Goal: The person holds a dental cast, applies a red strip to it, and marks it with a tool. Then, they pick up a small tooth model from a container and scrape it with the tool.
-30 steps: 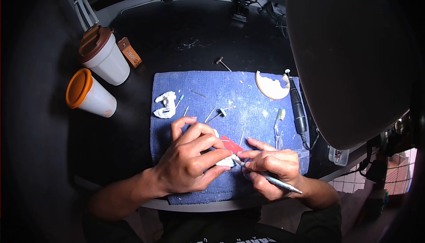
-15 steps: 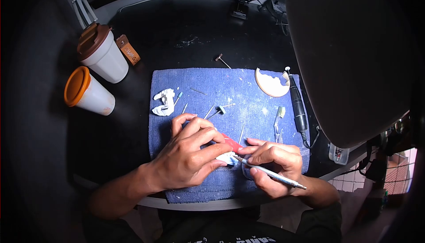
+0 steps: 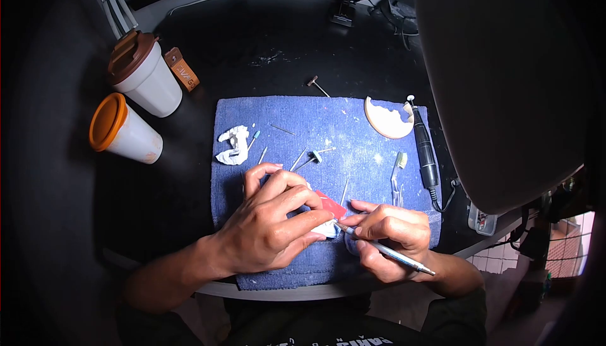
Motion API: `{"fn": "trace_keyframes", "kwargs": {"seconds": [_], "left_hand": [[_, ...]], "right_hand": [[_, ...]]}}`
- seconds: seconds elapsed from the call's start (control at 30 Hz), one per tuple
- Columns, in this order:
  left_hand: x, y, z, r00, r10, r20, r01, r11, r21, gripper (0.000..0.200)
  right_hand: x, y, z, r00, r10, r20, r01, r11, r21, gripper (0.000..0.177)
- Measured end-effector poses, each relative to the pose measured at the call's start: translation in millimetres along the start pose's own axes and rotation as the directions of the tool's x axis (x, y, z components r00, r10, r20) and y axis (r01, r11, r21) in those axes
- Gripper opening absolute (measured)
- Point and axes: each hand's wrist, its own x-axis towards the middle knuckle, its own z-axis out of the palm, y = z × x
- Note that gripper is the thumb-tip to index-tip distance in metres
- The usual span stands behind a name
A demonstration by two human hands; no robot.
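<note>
Over the front middle of the blue cloth [image 3: 284, 273], my left hand [image 3: 273, 223] pinches a small white piece [image 3: 327, 228] between thumb and fingers. My right hand [image 3: 392, 239] grips a slim silver pen-like tool [image 3: 404, 259], its tip touching or very near the white piece. A flat red piece [image 3: 331, 206] lies beside the fingertips, partly covered by my left hand. Behind the hands are a green-headed bit [image 3: 315, 156] and several thin metal bits. A white horseshoe-shaped piece [image 3: 236, 146] rests at the cloth's left.
Two lidded cups [image 3: 151, 84], [image 3: 136, 136] stand left, by a brown tag [image 3: 182, 70]. At right lie a cut cream disc [image 3: 386, 123], a black handpiece [image 3: 427, 153] and a toothbrush [image 3: 398, 172]. A large dark panel [image 3: 499, 93] overhangs the right side.
The fingers of my left hand have shifted slightly, and more of the red piece shows. The tool in my right hand has moved a little at its tip.
</note>
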Motion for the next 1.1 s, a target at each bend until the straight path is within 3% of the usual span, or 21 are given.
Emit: {"fn": "trace_keyframes", "kwargs": {"seconds": [0.47, 1.1], "left_hand": [[-1.2, 0.9, 0.5, 1.0, 0.013, -0.003, -0.013, 1.0, 0.002, 0.031], [-1.6, 2.0, 0.7, 1.0, 0.004, -0.005, -0.004, 1.0, -0.008, 0.029]], "right_hand": [[3.4, -1.4, -3.1, 0.995, -0.067, 0.074, 0.072, 0.995, -0.07, 0.007], [0.4, -0.7, -2.3, 0.998, -0.054, 0.026, 0.055, 0.998, -0.041, 0.008]]}}
